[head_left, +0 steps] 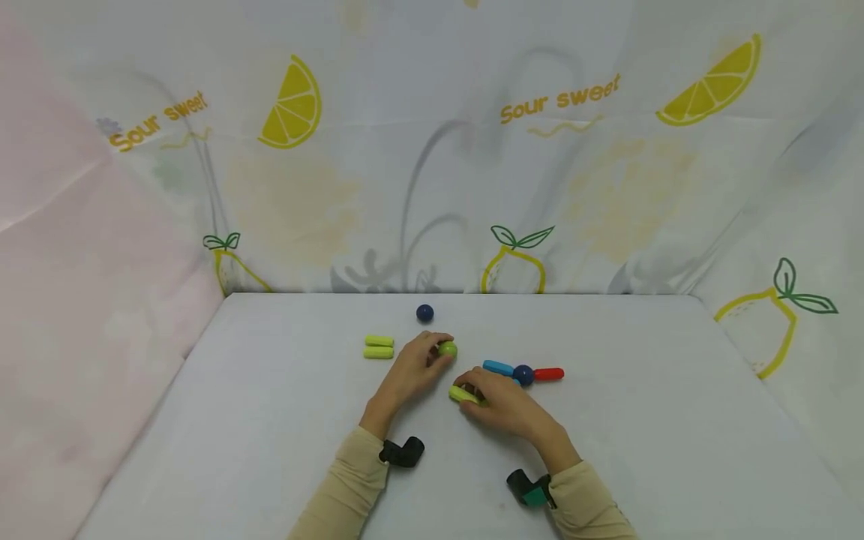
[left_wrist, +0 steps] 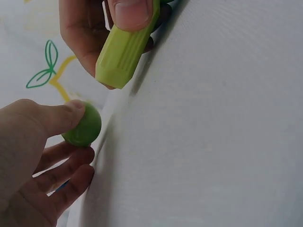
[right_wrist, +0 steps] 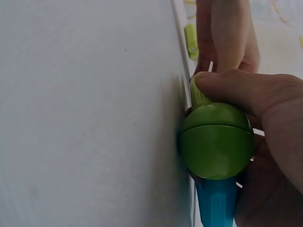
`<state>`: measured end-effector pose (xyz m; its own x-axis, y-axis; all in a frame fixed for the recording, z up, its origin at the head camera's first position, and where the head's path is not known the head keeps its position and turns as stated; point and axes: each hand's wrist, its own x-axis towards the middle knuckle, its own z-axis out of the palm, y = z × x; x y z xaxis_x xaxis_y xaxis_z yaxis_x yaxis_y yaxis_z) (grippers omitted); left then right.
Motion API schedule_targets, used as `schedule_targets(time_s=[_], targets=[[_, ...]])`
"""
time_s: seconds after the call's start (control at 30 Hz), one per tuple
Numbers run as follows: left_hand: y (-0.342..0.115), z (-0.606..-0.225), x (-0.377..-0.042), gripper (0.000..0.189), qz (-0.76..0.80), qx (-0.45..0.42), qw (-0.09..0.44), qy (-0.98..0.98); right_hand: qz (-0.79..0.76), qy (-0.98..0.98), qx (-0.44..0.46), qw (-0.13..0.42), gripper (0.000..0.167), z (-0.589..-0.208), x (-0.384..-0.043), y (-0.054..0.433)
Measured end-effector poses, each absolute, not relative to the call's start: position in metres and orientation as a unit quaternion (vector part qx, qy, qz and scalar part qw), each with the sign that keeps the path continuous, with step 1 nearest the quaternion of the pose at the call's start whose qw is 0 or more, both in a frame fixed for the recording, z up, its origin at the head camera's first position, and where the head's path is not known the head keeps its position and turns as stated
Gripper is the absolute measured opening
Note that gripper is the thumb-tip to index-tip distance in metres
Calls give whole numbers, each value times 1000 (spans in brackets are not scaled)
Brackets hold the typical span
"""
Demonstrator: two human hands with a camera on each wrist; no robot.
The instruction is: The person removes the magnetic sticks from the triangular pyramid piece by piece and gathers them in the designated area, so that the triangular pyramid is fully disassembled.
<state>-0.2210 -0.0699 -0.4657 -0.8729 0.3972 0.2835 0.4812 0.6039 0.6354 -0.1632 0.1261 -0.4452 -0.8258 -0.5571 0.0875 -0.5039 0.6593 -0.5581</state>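
Observation:
My left hand (head_left: 413, 369) pinches a green ball (left_wrist: 84, 126) between thumb and fingers, close above the white table. To its right, my right hand (head_left: 505, 403) grips a yellow-green rod (left_wrist: 124, 54), its thumb along one side. In the right wrist view that rod meets a larger-looking green ball (right_wrist: 218, 142), with a blue rod (right_wrist: 217, 201) on the ball's opposite side. Beyond the right hand, a dark blue ball (head_left: 523, 375) has a red rod (head_left: 549, 373) to its right and a light blue rod (head_left: 498, 367) to its left. The right hand partly covers another blue piece there.
Two yellow-green rods, a front one (head_left: 379, 352) and a back one (head_left: 379, 340), lie side by side left of the left hand. A loose dark blue ball (head_left: 424, 313) sits near the back edge of the table (head_left: 641, 427). Lemon-printed cloth (head_left: 378, 187) hangs behind.

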Motion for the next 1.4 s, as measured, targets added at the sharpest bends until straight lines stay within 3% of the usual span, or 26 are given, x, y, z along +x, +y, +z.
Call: schedule_targets(time_s=[0.27, 0.53, 1.0, 1.23, 1.33, 1.4], targets=[[-63, -456, -233, 33, -306, -253, 103, -912, -284, 914, -285, 61, 30, -444, -164, 129], [-66, -444, -268, 33, -246, -253, 152, -923, -296, 904, -304, 57, 31, -435, -164, 144], [-72, -450, -287, 32, -211, -240, 103, -942, -273, 902, -309, 123, 32, -429, -164, 154], [-74, -454, -285, 47, -207, -234, 115, -943, -277, 904, -295, 139, 34, -430, -163, 152], [-71, -450, -275, 41, -243, -244, 135, -929, -282, 905, -286, 138, 34, -428, -163, 153], [-69, -447, -263, 32, -287, -265, 120, -913, -285, 905, -283, 138, 34, -428, -164, 154]])
